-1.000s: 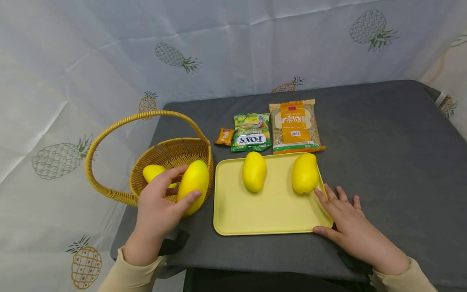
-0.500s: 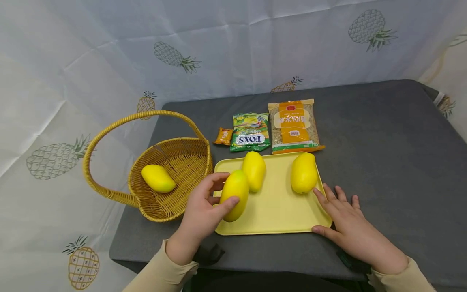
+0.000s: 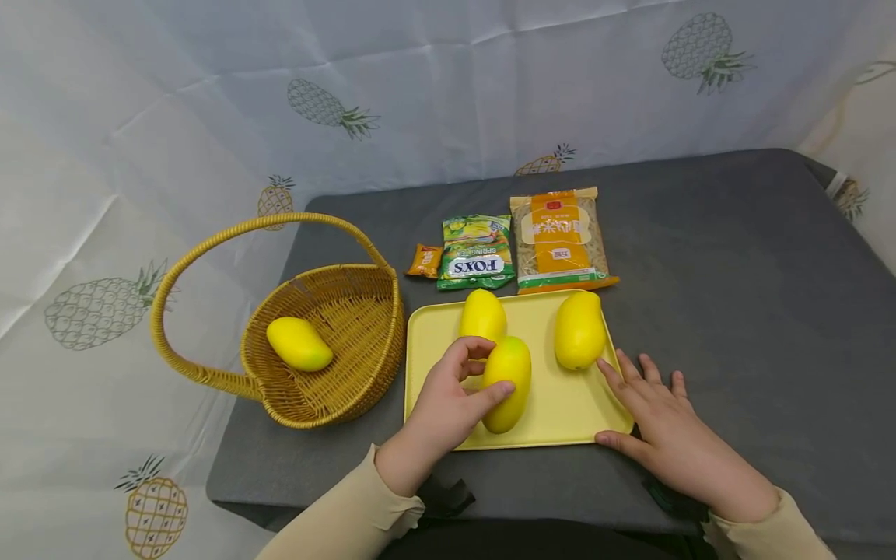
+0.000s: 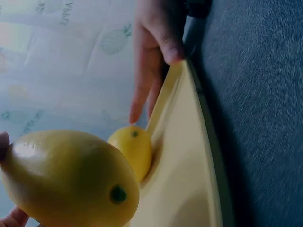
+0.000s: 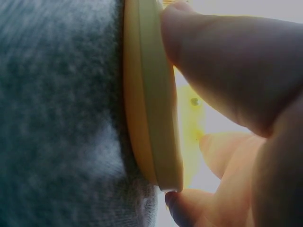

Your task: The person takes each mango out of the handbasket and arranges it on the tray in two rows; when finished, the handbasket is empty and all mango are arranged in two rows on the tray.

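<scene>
My left hand (image 3: 451, 404) grips a yellow mango (image 3: 509, 385) between thumb and fingers, over the middle of a pale yellow tray (image 3: 434, 373). In the left wrist view the held mango (image 4: 71, 179) shows its dark stem end, with the tray's surface beside it. A second mango (image 3: 483, 313) lies on the tray behind the held one, partly hidden by it. Another mango (image 3: 580, 330) sits at the tray's right side. My right hand (image 3: 661, 428) has its fingers spread along the tray's right edge; in the right wrist view its thumb (image 5: 208, 56) rests at the rim.
To the left stands a wicker basket (image 3: 388, 365) with a tall handle, one mango (image 3: 299, 344) inside. Behind the tray lie a small orange packet (image 3: 425, 260), a green Fox's candy bag (image 3: 476, 250) and a larger grain bag (image 3: 560, 239). A patterned curtain hangs behind the grey table (image 3: 735, 311).
My left hand has carried the mango rightward from over the basket to over the tray's middle. The right hand stays at the tray's edge.
</scene>
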A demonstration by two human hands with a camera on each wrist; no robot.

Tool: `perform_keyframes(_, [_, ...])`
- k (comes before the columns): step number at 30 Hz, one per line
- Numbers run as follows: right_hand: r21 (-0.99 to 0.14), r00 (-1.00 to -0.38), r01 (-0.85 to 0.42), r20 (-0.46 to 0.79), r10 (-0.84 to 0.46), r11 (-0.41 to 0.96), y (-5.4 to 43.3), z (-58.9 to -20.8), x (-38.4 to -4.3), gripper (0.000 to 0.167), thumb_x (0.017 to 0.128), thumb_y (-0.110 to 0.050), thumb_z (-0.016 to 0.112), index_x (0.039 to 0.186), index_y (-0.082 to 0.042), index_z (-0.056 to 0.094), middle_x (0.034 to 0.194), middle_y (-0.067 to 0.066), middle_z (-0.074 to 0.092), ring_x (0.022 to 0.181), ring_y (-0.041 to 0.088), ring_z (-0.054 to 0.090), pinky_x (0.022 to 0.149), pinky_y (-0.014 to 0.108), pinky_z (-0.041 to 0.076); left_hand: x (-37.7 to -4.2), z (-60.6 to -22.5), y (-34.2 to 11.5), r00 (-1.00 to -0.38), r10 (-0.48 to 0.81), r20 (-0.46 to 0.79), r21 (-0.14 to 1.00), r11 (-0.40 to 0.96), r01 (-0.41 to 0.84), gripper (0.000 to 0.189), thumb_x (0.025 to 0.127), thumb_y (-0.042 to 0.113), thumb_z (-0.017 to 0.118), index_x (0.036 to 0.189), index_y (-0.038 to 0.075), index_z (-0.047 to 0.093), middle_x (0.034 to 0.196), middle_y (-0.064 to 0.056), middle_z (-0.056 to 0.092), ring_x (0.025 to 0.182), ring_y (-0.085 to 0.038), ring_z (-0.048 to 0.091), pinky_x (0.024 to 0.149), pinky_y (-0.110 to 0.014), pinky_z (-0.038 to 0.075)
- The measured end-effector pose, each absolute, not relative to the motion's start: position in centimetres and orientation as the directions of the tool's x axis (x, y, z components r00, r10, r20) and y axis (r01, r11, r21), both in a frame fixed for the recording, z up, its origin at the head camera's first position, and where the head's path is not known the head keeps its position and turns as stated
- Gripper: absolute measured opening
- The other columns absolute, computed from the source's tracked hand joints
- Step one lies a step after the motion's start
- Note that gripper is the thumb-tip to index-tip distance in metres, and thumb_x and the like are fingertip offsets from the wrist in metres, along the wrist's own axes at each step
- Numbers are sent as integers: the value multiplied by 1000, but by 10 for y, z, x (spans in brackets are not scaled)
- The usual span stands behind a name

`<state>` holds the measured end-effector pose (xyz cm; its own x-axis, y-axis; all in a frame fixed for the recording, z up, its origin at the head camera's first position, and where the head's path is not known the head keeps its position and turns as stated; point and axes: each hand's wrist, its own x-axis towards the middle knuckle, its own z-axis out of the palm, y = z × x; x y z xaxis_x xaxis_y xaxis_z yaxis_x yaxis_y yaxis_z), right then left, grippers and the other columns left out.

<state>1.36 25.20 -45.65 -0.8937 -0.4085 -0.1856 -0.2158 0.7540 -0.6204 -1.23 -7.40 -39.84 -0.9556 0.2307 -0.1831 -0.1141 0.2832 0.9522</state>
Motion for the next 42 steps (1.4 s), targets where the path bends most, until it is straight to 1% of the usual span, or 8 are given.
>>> perform_keyframes(5, [-617, -894, -225, -177, -412, 754, 251, -457, 14, 107, 98, -55, 79, 179, -24, 18, 181, 31, 14, 163, 66, 5, 122, 86, -9, -17, -404, -59, -939, 229, -255, 933, 312, -177, 53, 99, 26, 85, 143, 12, 60, 142, -9, 63, 120, -26, 62, 97, -42, 60])
perform_keyframes(9, [-611, -894, -230, -174, -412, 758, 250, -456, 14, 107, 97, -53, 80, 179, -22, 19, 181, 32, 15, 163, 67, 6, 122, 87, -8, -18, -407, -51, -930, 232, -286, 928, 309, -208, 51, 99, 27, 85, 141, 13, 60, 140, -8, 62, 118, -25, 61, 97, -42, 58])
perform_keyframes(13, [-610, -895, -231, -173, -412, 758, 248, -455, 14, 107, 96, -53, 80, 179, -21, 21, 181, 32, 15, 162, 67, 7, 122, 87, -6, -19, -410, -44, -923, 236, -304, 930, 285, -233, 50, 99, 26, 85, 140, 13, 60, 138, -7, 62, 116, -24, 61, 96, -40, 59])
perform_keyframes(23, [-607, -895, -230, -175, -410, 761, 247, -453, 13, 107, 95, -53, 81, 178, -19, 23, 180, 32, 17, 161, 68, 9, 122, 87, -5, -19, -417, -29, -905, 280, -321, 935, 246, -255, 48, 102, 27, 82, 142, 14, 59, 141, -6, 61, 118, -23, 63, 102, -44, 60])
perform_keyframes(31, [-609, -897, -227, -173, -407, 760, 247, -453, 14, 106, 95, -52, 82, 178, -19, 25, 180, 32, 18, 162, 68, 10, 122, 87, -5, -17, -419, -24, -910, 278, -306, 938, 253, -238, 47, 103, 27, 81, 143, 14, 59, 137, -6, 61, 115, -22, 62, 99, -44, 60])
perform_keyframes(34, [-604, -898, -230, -170, -405, 763, 248, -453, 14, 106, 95, -52, 82, 178, -18, 25, 180, 32, 18, 161, 68, 11, 122, 87, -4, -16, -420, -22, -914, 271, -302, 934, 278, -226, 48, 103, 29, 82, 143, 14, 60, 137, -6, 61, 115, -21, 61, 98, -43, 60])
perform_keyframes(40, [-604, -899, -224, -174, -401, 765, 249, -453, 15, 106, 95, -53, 82, 178, -19, 25, 180, 31, 18, 162, 68, 11, 122, 87, -4, -14, -420, -21, -921, 272, -278, 922, 343, -177, 49, 103, 34, 81, 144, 14, 60, 136, -5, 63, 111, -18, 63, 95, -38, 60])
perform_keyframes(42, [-605, -900, -223, -173, -399, 765, 249, -453, 15, 106, 95, -53, 82, 178, -19, 25, 180, 31, 18, 161, 68, 11, 122, 87, -4, -14, -420, -22, -923, 269, -276, 917, 362, -169, 49, 104, 34, 80, 144, 15, 60, 135, -6, 65, 110, -17, 64, 95, -38, 60])
